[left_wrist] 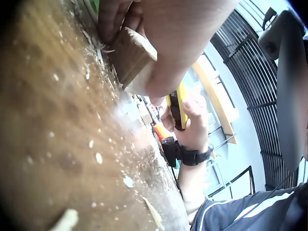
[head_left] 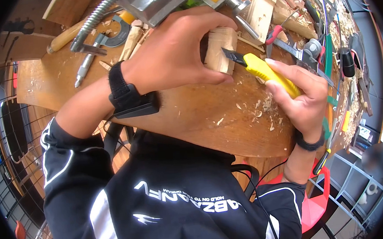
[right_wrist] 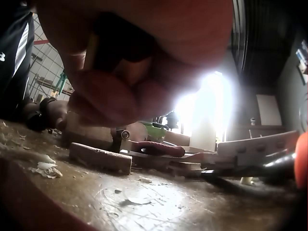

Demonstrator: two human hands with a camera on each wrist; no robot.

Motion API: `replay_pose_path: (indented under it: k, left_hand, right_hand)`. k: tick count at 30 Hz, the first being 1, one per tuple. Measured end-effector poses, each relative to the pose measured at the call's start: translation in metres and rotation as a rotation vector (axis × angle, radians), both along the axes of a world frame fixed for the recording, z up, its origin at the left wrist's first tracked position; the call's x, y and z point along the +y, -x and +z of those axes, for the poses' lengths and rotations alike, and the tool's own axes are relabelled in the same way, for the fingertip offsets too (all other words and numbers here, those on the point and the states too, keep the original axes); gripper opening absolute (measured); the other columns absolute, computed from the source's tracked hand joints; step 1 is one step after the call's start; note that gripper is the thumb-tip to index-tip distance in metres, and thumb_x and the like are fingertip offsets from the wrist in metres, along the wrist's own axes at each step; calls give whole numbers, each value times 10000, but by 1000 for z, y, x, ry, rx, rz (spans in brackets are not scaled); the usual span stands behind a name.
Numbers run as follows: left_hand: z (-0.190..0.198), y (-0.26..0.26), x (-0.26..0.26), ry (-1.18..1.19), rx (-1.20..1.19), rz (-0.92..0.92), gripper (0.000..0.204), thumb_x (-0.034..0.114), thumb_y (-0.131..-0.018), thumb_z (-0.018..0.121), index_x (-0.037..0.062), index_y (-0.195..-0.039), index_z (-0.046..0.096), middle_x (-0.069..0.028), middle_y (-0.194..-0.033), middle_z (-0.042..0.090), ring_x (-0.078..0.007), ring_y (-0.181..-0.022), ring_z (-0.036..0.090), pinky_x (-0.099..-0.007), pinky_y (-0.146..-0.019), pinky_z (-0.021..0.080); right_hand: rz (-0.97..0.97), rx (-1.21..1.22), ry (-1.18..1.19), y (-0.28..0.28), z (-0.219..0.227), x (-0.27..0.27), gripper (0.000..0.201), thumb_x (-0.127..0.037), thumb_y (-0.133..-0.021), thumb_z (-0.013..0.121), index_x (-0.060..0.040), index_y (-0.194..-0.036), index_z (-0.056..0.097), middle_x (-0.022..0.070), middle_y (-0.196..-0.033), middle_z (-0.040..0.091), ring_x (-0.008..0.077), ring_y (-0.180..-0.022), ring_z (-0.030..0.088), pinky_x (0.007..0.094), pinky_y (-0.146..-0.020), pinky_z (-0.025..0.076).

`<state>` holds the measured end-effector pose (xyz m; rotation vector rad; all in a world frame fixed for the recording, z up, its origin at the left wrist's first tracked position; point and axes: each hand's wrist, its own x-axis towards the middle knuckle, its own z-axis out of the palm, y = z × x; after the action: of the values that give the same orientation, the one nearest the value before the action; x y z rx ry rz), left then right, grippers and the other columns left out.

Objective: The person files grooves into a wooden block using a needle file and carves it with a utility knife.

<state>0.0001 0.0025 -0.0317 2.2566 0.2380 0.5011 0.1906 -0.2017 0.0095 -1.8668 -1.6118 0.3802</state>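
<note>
Thumb and fingers of the left hand (head_left: pixel 175 53) grip a small light wood block (head_left: pixel 220 50) by its two ends above the table (head_left: pixel 191 119). From the right, the right hand (head_left: pixel 304 95) holds a yellow utility knife (head_left: pixel 264 71), its dark blade touching or very near the block's face. The left wrist view has the left hand (left_wrist: pixel 178 38) around the block (left_wrist: pixel 132 57), with the right hand (left_wrist: pixel 195 125) and the knife (left_wrist: pixel 179 108) beyond. Curled fingers of the right hand (right_wrist: pixel 139 62) fill the top of the right wrist view.
A metal vise (head_left: pixel 146 6) stands at the table's back edge, beside a micrometer (head_left: pixel 117 33). Wood strips (head_left: pixel 263 6), a red-handled tool (head_left: pixel 275 34) and other tools crowd the back right. Shavings (head_left: pixel 258 109) lie on the table near the knife. A red chair (head_left: pixel 315 199) stands below right.
</note>
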Motion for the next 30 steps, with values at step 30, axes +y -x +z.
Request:
replay_pose_path:
  k: [30]
  left_hand:
    - [-2,-3,4,-56,-72,-55,699,149,-634,940,62,-1272,668,-122,-1176,676,-294,-1033,667,-362,-899,530]
  right_hand:
    - [47,209,47,-14,-1,-3,287,-91,-860,772,28,-1121,767,179,-939,784,181,-772,760,267,-714,562]
